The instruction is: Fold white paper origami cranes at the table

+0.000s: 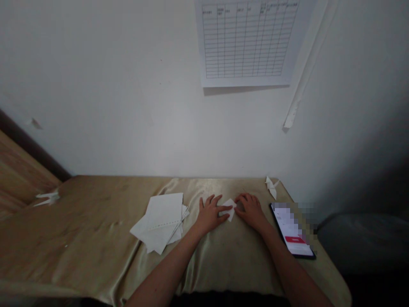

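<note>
Paper [229, 209], small, white and folded, sits between both hands near the middle of the table, a bit towards the back edge. It's mostly covered, only a pointed wedge shows, so I can't read the fold shape. Left hand [211, 213] lies flat, fingers spread wide, thumb tip pressing on the paper's left part. Right hand [252, 209] is arched knuckles-up over the paper's right edge, fingertips tucked down out of sight; I can't tell if it pinches the paper or just presses it. Both forearms run out of the bottom of the view. Phone [292, 230] lies just right of the right wrist, screen lit but blurred out, unreadable, a red bar low on it. Wall chart [247, 40] is cut off at the top, grid print too small to read. Stack of white sheets [161, 221] is fanned loosely just left of the left hand, near it but not touching. One folded paper crane [271, 185] stands at the back right corner, beyond the right hand; another paper crane [47, 198] is far off at the left edge, dim and hard to make out. Table [96, 238] wears a wrinkled gold satin cloth and butts against the white wall. White strip [306, 68] runs slanted down the wall at the right. Wooden furniture [19, 170] is at the left, and a dark shape [361, 238] at the right is too dark to identify. Front left half of the cloth is bare, with plenty of room there; the right side is tight, with the phone close to the table's edge.
</note>
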`<state>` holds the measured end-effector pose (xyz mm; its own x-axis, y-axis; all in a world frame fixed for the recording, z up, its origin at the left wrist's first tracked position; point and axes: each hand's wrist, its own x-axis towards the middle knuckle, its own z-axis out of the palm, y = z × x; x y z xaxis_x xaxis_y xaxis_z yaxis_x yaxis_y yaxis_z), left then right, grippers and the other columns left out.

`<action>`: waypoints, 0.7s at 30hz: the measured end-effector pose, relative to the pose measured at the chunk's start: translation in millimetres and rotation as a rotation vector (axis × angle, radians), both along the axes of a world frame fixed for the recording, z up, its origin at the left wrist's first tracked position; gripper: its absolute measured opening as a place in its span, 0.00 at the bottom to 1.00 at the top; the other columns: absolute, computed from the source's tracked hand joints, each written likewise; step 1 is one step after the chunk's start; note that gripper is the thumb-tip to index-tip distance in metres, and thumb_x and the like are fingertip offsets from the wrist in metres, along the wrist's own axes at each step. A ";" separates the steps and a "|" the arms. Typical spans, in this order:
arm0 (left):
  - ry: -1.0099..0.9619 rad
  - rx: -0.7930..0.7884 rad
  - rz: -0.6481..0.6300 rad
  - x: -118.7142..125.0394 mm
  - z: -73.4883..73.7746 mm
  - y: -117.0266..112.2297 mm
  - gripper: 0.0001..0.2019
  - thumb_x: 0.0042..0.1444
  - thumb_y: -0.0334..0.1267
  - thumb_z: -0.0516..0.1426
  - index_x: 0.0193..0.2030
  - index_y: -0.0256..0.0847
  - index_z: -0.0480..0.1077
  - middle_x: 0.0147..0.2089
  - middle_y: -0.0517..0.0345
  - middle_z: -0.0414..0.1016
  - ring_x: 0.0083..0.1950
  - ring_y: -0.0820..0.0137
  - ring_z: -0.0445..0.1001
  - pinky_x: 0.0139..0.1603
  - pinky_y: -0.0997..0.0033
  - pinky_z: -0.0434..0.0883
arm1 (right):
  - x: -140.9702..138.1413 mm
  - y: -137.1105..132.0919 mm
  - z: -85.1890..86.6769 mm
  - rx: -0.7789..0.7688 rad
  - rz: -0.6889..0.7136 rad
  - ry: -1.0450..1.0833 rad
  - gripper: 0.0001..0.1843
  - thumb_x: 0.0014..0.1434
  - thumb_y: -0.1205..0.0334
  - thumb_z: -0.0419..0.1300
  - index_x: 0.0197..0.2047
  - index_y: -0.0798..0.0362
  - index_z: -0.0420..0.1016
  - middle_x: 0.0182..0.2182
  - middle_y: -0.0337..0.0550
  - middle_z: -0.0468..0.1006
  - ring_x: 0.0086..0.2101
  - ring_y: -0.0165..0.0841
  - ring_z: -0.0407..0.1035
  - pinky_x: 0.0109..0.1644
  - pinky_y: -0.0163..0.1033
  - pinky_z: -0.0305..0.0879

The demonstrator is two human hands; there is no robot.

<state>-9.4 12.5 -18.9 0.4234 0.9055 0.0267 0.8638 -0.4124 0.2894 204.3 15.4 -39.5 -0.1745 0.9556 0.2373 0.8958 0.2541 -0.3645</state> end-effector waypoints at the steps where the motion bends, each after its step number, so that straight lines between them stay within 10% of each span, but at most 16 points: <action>1: -0.002 0.002 0.000 0.0 -0.1 0.0 0.19 0.60 0.57 0.56 0.58 0.75 0.67 0.73 0.66 0.54 0.74 0.49 0.47 0.67 0.27 0.37 | 1.0 -0.3 0.2 -0.011 0.015 -0.001 0.16 0.58 0.52 0.59 0.49 0.43 0.72 0.53 0.43 0.70 0.56 0.41 0.61 0.63 0.51 0.50; 21: -0.019 0.080 -0.002 1.0 -9.4 -1.0 0.20 0.60 0.55 0.57 0.59 0.69 0.67 0.72 0.62 0.55 0.73 0.50 0.48 0.66 0.25 0.38 | -0.8 -14.7 4.9 -0.105 0.075 -0.001 0.45 0.45 0.36 0.66 0.62 0.47 0.62 0.61 0.51 0.63 0.64 0.49 0.52 0.70 0.61 0.32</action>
<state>-8.4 11.5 -28.3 0.4240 0.8993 0.1067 0.8577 -0.4366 0.2716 203.5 0.7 -34.5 -0.2470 0.9594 0.1361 0.8761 0.2811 -0.3918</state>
